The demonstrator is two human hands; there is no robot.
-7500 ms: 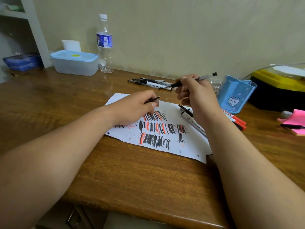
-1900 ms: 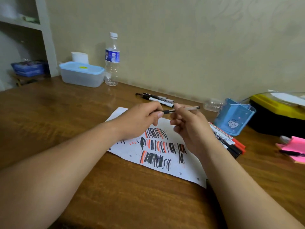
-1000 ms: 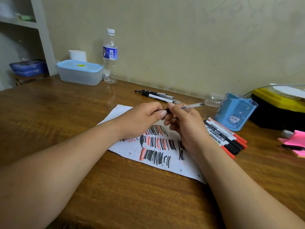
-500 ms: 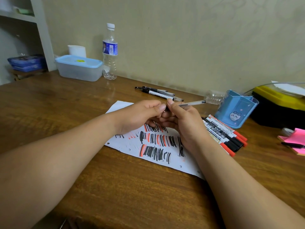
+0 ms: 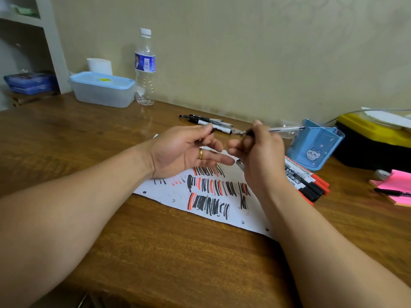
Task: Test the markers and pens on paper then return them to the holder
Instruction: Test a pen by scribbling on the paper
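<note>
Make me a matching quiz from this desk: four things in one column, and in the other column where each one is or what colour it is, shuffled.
Things
1. clear pen
2. water bottle
3. pen holder
4. sticky notes

Descriptions
A. stands next to the lidded plastic box
B. held in the right hand
C. pink, far right of the desk
D. blue, beside the row of markers

Pairs: 1-B, 2-A, 3-D, 4-C

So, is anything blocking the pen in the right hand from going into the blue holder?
Nothing visible. The pen in the right hand points toward the open blue holder; the markers lie lower, on the table.
</note>
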